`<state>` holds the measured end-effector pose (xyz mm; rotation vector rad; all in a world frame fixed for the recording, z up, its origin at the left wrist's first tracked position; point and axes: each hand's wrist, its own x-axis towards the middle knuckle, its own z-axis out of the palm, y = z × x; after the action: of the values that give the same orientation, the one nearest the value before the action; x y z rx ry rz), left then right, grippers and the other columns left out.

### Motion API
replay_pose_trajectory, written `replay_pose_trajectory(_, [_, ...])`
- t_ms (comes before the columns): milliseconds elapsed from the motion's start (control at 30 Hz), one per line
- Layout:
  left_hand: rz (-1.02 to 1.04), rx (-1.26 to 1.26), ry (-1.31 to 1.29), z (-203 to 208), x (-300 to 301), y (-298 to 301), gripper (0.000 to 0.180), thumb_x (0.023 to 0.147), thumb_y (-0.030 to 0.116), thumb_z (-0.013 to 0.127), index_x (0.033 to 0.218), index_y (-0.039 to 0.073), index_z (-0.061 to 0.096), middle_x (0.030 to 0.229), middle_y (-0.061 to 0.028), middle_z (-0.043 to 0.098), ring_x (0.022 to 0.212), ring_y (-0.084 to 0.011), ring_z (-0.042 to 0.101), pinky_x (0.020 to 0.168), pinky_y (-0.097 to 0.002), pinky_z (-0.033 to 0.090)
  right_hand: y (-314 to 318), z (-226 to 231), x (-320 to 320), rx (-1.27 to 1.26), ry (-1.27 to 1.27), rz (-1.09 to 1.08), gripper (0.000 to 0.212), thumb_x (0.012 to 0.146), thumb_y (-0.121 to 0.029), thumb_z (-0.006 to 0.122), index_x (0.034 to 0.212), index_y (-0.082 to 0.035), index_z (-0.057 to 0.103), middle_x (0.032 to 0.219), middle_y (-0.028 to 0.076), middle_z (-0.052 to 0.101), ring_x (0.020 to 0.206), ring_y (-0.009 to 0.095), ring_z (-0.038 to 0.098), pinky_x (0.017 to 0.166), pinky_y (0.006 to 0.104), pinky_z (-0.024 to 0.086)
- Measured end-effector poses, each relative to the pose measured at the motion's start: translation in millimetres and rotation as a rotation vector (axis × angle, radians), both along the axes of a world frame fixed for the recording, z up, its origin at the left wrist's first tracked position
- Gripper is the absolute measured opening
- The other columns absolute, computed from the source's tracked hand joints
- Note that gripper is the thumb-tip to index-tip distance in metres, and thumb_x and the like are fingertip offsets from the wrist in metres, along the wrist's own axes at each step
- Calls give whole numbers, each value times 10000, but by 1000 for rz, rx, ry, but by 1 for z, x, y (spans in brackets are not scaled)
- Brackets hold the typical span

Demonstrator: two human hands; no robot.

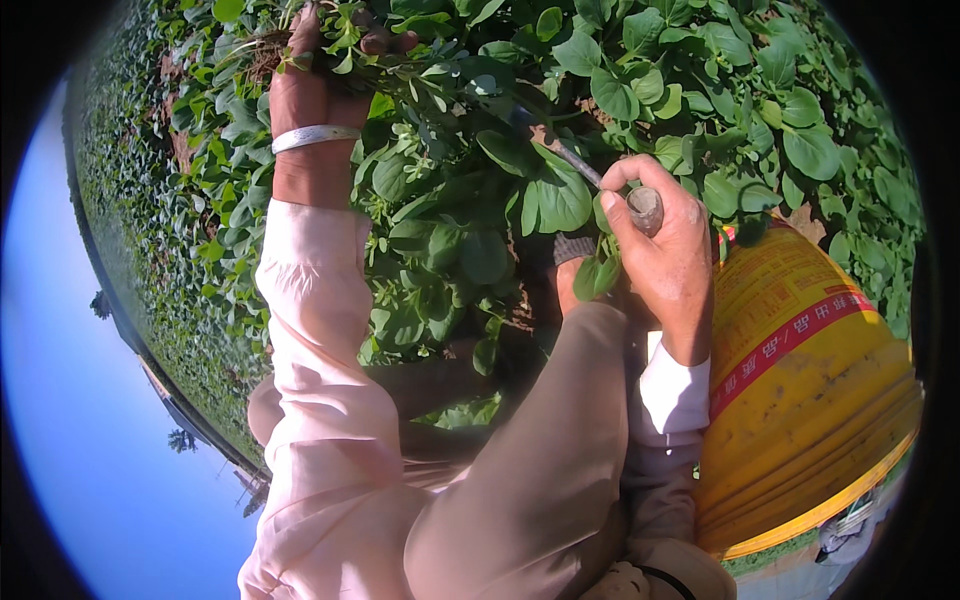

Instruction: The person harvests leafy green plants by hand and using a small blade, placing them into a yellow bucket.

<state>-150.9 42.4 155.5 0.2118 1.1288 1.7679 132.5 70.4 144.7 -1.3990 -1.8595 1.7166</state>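
At the upper left, my left hand (318, 95), with a pale band round its wrist, is closed on a bunch of pulled green weeds (262, 52). Their thin stems and brown roots stick out on the left side of the fist, and leafy stems trail to the right. My right hand (660, 245) grips the round wooden handle (646, 208) of a small hand tool. Its thin metal shaft (578, 163) points up and left among the leaves, where the working end is mostly hidden. Broad-leaved green plants (560, 195) grow between and beyond my hands.
A large yellow bucket (800, 400) with a red band stands close by my right forearm. My bent knee (530, 430) and a foot partly cover the plants below. Rows of crop (170, 220) stretch away to the left. Patches of brown soil show between leaves.
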Motion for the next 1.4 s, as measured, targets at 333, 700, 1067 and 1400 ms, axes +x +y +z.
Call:
replay_pose_trajectory(333, [-552,-235,168,15,27,7,168,945,170,517,964,21,594,604,38,348,457,-64,279,479,-228,292,-8,-26,-41,73,-2,184,115,760,-50,609,863,-36,559,687,182,609,701,410,603,618,476,473])
replay_pose_trajectory(700, [-1069,-912,1686,-116,55,-46,203,834,153,541,991,32,583,968,-222,630,848,-439,622,709,-483,527,-21,-19,-11,173,-288,325,215,758,-78,615,965,-76,556,735,196,622,741,437,597,663,524,467])
replay_pose_trajectory(1067, [-771,-858,1832,-156,8,-33,270,929,207,416,1086,20,530,1092,-226,584,863,-386,627,703,-473,536,-30,-31,-12,242,-209,254,186,748,-3,601,919,-58,549,650,188,576,642,406,568,581,477,413])
replay_pose_trajectory(1400, [-885,-899,2290,-156,-11,-5,257,901,117,474,1111,-16,539,891,-195,632,742,-358,672,618,-426,558,-20,-23,-17,136,-226,294,120,758,-51,598,878,-60,592,687,190,619,700,410,605,629,458,484])
